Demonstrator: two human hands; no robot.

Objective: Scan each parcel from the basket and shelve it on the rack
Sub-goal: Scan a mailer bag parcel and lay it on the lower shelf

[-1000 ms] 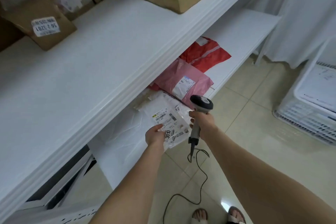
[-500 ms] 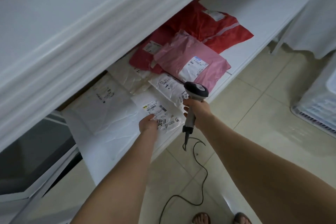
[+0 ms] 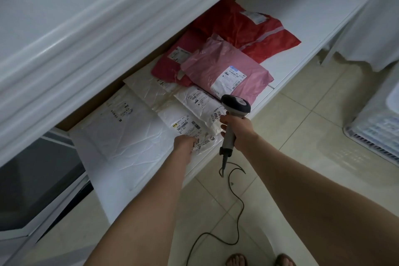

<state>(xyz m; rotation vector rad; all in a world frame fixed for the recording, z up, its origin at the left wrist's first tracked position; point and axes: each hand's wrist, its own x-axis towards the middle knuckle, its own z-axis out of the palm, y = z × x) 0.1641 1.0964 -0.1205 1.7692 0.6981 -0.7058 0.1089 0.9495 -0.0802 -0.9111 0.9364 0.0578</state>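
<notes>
My left hand [image 3: 185, 142] holds the near edge of a small white labelled parcel [image 3: 183, 124] that lies on the lower white shelf [image 3: 302, 34] of the rack. My right hand [image 3: 237, 129] grips the handle of a grey barcode scanner [image 3: 235, 107], its head just right of that parcel. Another white parcel [image 3: 201, 101] marked 2604 lies beside it. Behind them sit a pink parcel [image 3: 224, 69], a dark pink one [image 3: 170, 60] and a red one [image 3: 248, 28]. Flat white mailers [image 3: 121, 123] lie to the left.
The upper shelf's thick white edge [image 3: 86, 45] overhangs the lower shelf. The scanner's black cable [image 3: 235, 205] trails across the tiled floor. A white plastic basket [image 3: 375, 127] stands at the right edge. White fabric [image 3: 371, 28] hangs behind it. Sandalled feet [image 3: 259, 260] show at the bottom.
The view has tilted down to the lower shelf. My left hand has pushed the white parcel further onto the shelf, and it now lies flat beside the other white parcel. The scanner stays alongside.
</notes>
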